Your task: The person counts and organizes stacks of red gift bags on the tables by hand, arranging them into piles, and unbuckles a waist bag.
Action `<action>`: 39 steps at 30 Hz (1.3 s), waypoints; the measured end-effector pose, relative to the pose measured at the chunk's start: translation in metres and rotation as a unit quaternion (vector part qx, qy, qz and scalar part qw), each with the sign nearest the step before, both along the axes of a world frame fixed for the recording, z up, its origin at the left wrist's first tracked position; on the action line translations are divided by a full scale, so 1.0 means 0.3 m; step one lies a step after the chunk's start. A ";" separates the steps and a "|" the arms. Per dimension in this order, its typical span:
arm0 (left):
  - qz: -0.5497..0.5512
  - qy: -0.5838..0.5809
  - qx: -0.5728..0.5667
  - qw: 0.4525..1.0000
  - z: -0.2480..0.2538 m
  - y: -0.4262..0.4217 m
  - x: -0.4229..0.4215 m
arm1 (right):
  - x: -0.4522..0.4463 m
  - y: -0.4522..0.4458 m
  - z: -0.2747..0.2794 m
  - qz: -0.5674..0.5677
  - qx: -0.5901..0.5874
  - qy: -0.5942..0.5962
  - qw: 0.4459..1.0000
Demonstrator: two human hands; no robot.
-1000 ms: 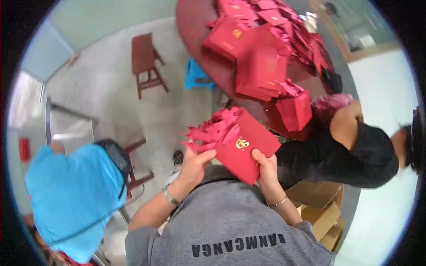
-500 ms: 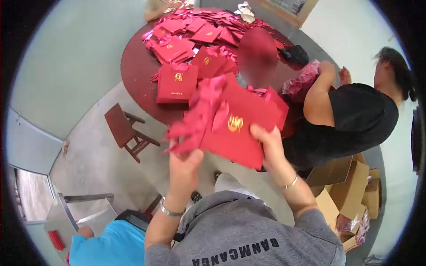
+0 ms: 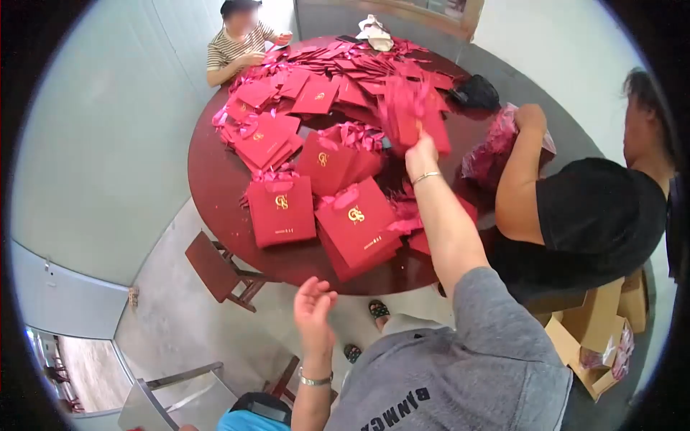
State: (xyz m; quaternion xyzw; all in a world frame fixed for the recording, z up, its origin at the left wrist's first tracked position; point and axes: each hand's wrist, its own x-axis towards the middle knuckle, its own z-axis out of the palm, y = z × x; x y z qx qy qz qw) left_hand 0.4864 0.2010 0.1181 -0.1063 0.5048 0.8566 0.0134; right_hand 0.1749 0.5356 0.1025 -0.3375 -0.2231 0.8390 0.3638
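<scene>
My right hand (image 3: pixel 422 153) is stretched over the round table and closed on a stack of red gift bags (image 3: pixel 415 118), whose pink ribbons are blurred by motion. Near the table's front edge my left hand (image 3: pixel 315 309) hangs with fingers apart and nothing in it. Between the hands, stacks of red bags with gold logos lie on the table: a left stack (image 3: pixel 282 212) and a middle stack (image 3: pixel 361 226). More red bags (image 3: pixel 316 95) are heaped behind them.
The dark red round table (image 3: pixel 205 169) fills the centre. A co-worker in black (image 3: pixel 600 215) handles a pink plastic bundle (image 3: pixel 492 144) at right; another person (image 3: pixel 233 50) sits behind. A stool (image 3: pixel 215 269) stands left, an open carton (image 3: pixel 589 330) lower right, a blue-clad person (image 3: pixel 251 416) below.
My left hand has let go of the bags and dropped back. My right hand has carried the stack forward over the table. The view has shifted, showing the far person.
</scene>
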 end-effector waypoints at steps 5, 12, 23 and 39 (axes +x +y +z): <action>-0.014 -0.010 -0.034 0.999 0.008 0.015 -0.057 | 0.097 -0.129 -0.128 -0.119 0.004 -0.154 0.981; -0.041 0.015 -0.061 0.997 0.056 0.039 -0.077 | 0.093 -0.075 -0.115 -0.090 -0.024 -0.119 0.989; -0.033 0.018 -0.083 0.996 0.062 -0.019 0.079 | 0.171 -0.129 -0.024 0.011 0.008 -0.139 0.990; -0.078 -0.103 -0.164 0.978 -0.095 -0.074 0.725 | 1.295 -0.803 -0.151 0.560 0.312 -0.015 0.767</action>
